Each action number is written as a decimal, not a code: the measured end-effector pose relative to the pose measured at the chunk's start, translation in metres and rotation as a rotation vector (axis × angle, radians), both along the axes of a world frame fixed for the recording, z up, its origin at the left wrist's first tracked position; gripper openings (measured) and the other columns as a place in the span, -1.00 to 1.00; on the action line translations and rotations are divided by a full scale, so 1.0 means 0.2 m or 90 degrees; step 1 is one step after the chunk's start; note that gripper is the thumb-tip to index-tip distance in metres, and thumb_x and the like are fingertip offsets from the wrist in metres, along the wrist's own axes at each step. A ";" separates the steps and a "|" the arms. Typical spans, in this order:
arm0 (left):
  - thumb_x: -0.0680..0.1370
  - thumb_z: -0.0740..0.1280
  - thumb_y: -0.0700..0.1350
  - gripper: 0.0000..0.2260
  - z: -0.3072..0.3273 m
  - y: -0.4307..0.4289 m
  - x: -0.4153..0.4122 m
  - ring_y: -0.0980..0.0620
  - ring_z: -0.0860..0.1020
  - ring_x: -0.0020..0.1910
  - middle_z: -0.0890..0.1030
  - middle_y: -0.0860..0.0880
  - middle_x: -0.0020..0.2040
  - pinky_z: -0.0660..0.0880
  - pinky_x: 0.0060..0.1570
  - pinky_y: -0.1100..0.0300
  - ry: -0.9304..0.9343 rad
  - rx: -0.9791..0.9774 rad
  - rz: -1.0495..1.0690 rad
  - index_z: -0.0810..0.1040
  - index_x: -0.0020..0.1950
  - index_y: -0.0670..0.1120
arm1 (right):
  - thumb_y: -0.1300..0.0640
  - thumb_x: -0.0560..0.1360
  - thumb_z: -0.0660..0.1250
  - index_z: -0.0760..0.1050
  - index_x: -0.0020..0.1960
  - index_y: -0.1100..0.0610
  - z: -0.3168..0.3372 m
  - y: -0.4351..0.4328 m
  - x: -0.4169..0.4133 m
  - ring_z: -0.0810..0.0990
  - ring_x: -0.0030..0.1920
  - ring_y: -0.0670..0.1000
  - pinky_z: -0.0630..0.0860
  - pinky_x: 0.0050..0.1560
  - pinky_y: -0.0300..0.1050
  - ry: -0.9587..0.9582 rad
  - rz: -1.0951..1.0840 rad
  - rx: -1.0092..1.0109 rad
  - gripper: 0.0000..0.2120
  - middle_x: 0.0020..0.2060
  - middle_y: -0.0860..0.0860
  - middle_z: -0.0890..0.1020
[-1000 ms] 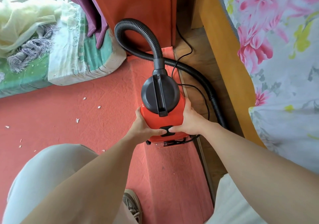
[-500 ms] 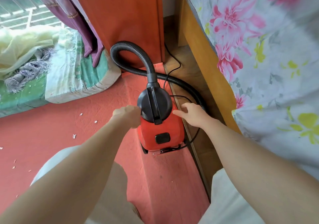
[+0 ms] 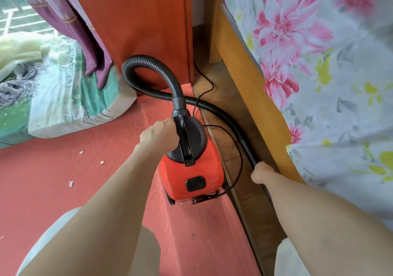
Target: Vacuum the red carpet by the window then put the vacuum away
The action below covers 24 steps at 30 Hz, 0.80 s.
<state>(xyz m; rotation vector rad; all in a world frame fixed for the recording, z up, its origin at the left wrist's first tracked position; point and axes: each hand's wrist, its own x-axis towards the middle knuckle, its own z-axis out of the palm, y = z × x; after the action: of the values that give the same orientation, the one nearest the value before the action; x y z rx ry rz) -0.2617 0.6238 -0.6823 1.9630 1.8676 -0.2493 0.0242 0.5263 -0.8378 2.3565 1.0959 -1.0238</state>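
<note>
A small red vacuum (image 3: pixel 191 169) with a black lid and carry handle stands on the red carpet (image 3: pixel 53 180) at its right edge. My left hand (image 3: pixel 159 135) is wrapped around the front of the black handle. From the vacuum's top a black ribbed hose (image 3: pixel 148 63) loops back and runs right along the wooden floor beside the bed. My right hand (image 3: pixel 262 172) is closed around the hose's rigid end close to the bed frame. A thin black power cord (image 3: pixel 238 148) curls beside the vacuum. Small white scraps (image 3: pixel 71 183) lie on the carpet.
A wooden bed frame (image 3: pixel 244 80) with a floral sheet (image 3: pixel 329 84) walls off the right. An orange wooden cabinet (image 3: pixel 138 20) stands behind the vacuum. At the left lie a green folded mattress (image 3: pixel 70 105), a purple curtain (image 3: pixel 85 31) and the window.
Both hands left the vacuum's red body. My left hand rose to the carry handle; my right hand swung right and down and closed on the hose by the bed.
</note>
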 end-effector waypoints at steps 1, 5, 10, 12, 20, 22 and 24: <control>0.58 0.14 -0.22 -0.82 0.00 0.00 0.00 -0.26 0.56 0.04 0.56 -0.15 0.06 0.46 -0.08 -0.04 -0.019 0.010 0.018 0.42 0.16 -0.13 | 0.24 0.62 0.22 -0.02 0.60 0.35 -0.02 -0.01 0.00 0.53 0.31 0.22 0.55 0.25 0.01 -0.008 -0.010 0.001 -0.34 0.38 0.25 0.46; 0.60 0.12 -0.21 -0.96 0.02 0.02 0.01 -0.26 0.50 -0.03 0.51 -0.16 0.00 0.38 -0.09 -0.04 -0.078 0.064 0.088 0.32 0.03 -0.13 | 0.20 0.60 0.27 0.12 0.54 0.25 0.03 0.02 -0.03 0.60 0.18 0.24 0.60 0.09 0.06 -0.013 -0.085 0.108 -0.42 0.28 0.23 0.53; 0.69 0.05 0.02 -0.77 0.00 0.02 0.05 -0.31 0.54 0.11 0.56 -0.23 0.12 0.35 -0.06 -0.04 -0.147 0.094 0.124 0.30 0.02 -0.14 | 0.06 0.58 0.35 0.37 0.38 0.18 0.30 0.18 -0.16 0.62 0.13 0.24 0.60 0.04 0.03 0.024 -0.091 0.358 -0.57 0.18 0.18 0.59; 0.69 0.04 0.07 -0.72 -0.01 0.02 0.06 -0.31 0.54 0.09 0.56 -0.23 0.11 0.36 -0.08 -0.04 -0.148 0.090 0.130 0.28 0.02 -0.14 | 0.04 0.58 0.35 0.42 0.35 0.17 0.43 0.24 -0.22 0.64 0.11 0.20 0.59 0.02 -0.02 0.027 -0.094 0.448 -0.60 0.15 0.15 0.61; 0.63 0.17 0.16 -0.66 0.00 0.02 0.10 -0.25 0.55 0.10 0.54 -0.17 0.12 0.37 -0.11 -0.02 -0.168 0.033 0.167 0.24 0.06 -0.12 | -0.13 0.56 0.37 0.45 -0.07 0.04 0.95 0.32 -0.32 0.55 -0.29 -0.09 0.35 -0.38 -0.31 0.135 -0.029 0.705 -0.75 -0.31 -0.11 0.52; 0.63 0.19 0.09 -0.71 0.00 0.03 0.09 -0.21 0.53 0.01 0.53 -0.15 0.07 0.37 -0.12 -0.01 -0.187 0.024 0.176 0.24 0.06 -0.11 | -0.10 0.55 0.39 0.47 -0.09 0.04 1.07 0.32 -0.34 0.55 -0.31 -0.11 0.34 -0.40 -0.38 0.145 -0.009 0.773 -0.77 -0.34 -0.11 0.52; 0.61 0.20 0.06 -0.74 0.01 0.03 0.09 -0.17 0.47 -0.07 0.48 -0.11 -0.01 0.36 -0.13 -0.01 -0.189 0.019 0.177 0.24 0.06 -0.10 | -0.06 0.54 0.40 0.48 -0.09 0.08 1.16 0.32 -0.37 0.55 -0.27 -0.18 0.37 -0.39 -0.42 0.155 -0.004 0.832 -0.78 -0.35 -0.10 0.53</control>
<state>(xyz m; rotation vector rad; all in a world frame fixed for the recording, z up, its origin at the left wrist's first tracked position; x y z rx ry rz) -0.2437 0.6296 -0.6795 1.6279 1.9195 0.1463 -0.0491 0.5899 -0.6054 3.1509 2.3674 -0.6321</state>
